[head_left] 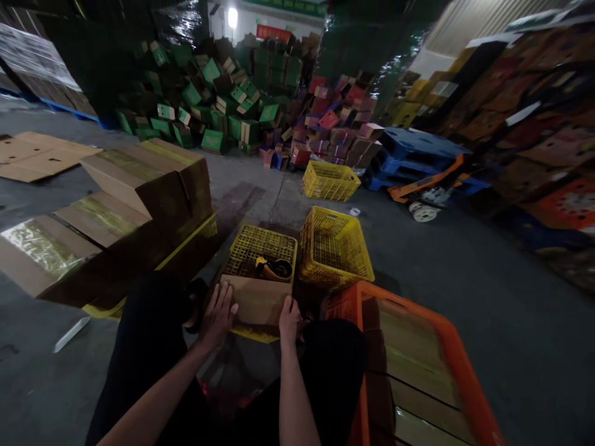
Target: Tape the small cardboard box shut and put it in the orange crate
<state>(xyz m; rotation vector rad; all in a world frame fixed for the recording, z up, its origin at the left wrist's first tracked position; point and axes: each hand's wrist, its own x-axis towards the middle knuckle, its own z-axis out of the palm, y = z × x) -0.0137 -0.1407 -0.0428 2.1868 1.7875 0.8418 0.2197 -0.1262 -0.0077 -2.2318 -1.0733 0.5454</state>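
A: Completed stock?
B: Apparently the taped brown cardboard cartons (173,197): stacked at ten o'clock; more at four o'clock, inside an orange plastic crate (348,303).
A: Outstanding?
B: Seemingly one small brown cardboard box (258,300), no tape visible, centre, atop a yellow lattice plastic crate (253,240). Yellow-and-black tape dispenser (266,269): one o'clock.
A: Holding?
B: Left hand (217,316): spread flat, box's left end. Right hand (290,317): fingers bent at right edge, grip unclear.

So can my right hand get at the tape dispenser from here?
Probably yes: the tape dispenser lies on the yellow crate just beyond the carton, with nothing visible covering it. Your right hand is at the carton's right edge, so it would likely have to leave that first.
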